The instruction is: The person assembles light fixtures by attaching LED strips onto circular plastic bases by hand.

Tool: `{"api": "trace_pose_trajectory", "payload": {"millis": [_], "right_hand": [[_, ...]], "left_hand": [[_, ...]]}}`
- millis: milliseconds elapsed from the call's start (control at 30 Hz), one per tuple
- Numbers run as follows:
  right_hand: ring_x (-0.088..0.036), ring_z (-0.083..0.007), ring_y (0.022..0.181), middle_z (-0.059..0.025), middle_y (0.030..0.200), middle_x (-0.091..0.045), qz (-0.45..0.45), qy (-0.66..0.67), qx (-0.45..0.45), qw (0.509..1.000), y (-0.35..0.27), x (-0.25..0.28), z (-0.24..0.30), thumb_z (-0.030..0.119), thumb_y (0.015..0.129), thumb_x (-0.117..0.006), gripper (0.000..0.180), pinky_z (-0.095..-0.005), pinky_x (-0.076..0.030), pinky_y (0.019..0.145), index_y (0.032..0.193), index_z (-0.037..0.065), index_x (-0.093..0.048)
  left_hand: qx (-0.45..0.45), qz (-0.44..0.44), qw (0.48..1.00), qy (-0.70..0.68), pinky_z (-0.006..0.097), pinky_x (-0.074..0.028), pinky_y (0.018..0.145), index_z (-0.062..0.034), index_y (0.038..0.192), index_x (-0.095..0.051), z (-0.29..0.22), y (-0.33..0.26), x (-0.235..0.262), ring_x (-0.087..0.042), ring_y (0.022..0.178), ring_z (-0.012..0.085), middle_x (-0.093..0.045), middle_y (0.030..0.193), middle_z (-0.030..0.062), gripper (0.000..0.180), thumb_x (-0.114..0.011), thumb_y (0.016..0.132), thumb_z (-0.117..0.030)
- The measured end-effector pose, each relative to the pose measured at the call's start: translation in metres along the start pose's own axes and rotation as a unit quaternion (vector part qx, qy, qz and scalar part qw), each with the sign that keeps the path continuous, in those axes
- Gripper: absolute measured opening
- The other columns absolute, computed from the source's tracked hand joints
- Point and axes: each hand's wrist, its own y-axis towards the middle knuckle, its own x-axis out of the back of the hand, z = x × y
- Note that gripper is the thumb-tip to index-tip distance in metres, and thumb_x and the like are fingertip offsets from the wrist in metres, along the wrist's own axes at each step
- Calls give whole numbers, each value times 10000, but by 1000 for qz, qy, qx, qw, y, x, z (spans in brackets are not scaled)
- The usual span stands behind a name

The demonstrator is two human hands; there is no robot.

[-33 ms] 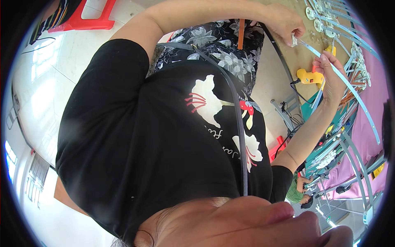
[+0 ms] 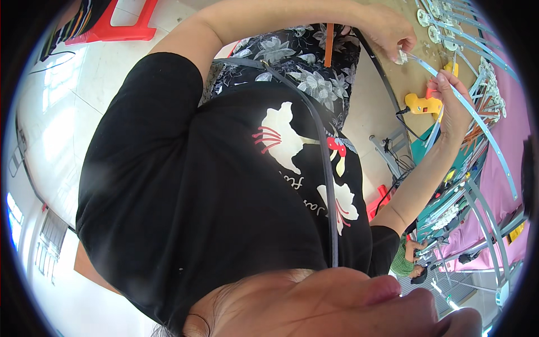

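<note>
My left hand [image 2: 389,32] is closed in a pinch on a small white piece [image 2: 402,55] at one end of a long light-blue strip [image 2: 482,121]. A little further right and nearer, my right hand [image 2: 452,96] pinches the same strip between thumb and fingers. Small holes or dots run along the strip, and its free end curves down past my right wrist. A yellow glue gun [image 2: 422,105] with an orange-red part lies on the table beside my right fingers. How the white piece joins the strip is too small to make out.
Several strips with round white discs [image 2: 435,35] lie at the far right of the tan table [image 2: 396,11]. More white parts [image 2: 490,90] are heaped on the right, next to pink cloth [image 2: 508,168]. A cable hangs from the glue gun. Another person [image 2: 409,261] sits further off.
The white piece has turned slightly in my left fingers. The strip's free end has dipped a little. Both hands keep nearly the same places.
</note>
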Motion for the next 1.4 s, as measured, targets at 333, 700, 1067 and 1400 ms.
{"api": "trace_pose_trajectory", "payload": {"millis": [333, 700, 1067, 1400], "right_hand": [[-612, -184, 716, -151, 819, -609, -22, 21, 5, 1000, -1, -4, -9, 84, 773, -617, 272, -212, -490, 591, 971, -91, -551], [-628, -209, 673, -143, 751, -607, -76, 26, 48, 996, -2, -24, -8, 75, 784, -598, 192, -217, -500, 554, 887, -87, -575], [-624, -204, 696, -145, 775, -605, -44, -43, 86, 994, -5, -33, -12, 86, 790, -597, 205, -236, -510, 599, 896, -88, -571], [-624, -187, 668, -141, 754, -613, -58, 2, 75, 995, -7, -44, -26, 81, 792, -591, 195, -242, -495, 583, 892, -84, -565]], "left_hand": [[-34, 55, 998, 15, 349, -445, 588, -86, 794, -633, 13, 6, -1, -587, 650, 237, -617, 710, 95, 207, -626, 650, -234], [-12, -1, 1000, -1, 354, -450, 560, -77, 741, -645, 21, 8, -8, -585, 600, 244, -615, 676, 109, 166, -602, 650, -209], [16, 1, 1000, -7, 376, -446, 536, -55, 730, -639, 16, 2, -8, -573, 557, 272, -596, 634, 140, 173, -563, 658, -192], [-32, -9, 999, -7, 379, -437, 532, -43, 695, -627, 24, 8, -17, -565, 551, 280, -583, 628, 150, 146, -553, 639, -157]]}}
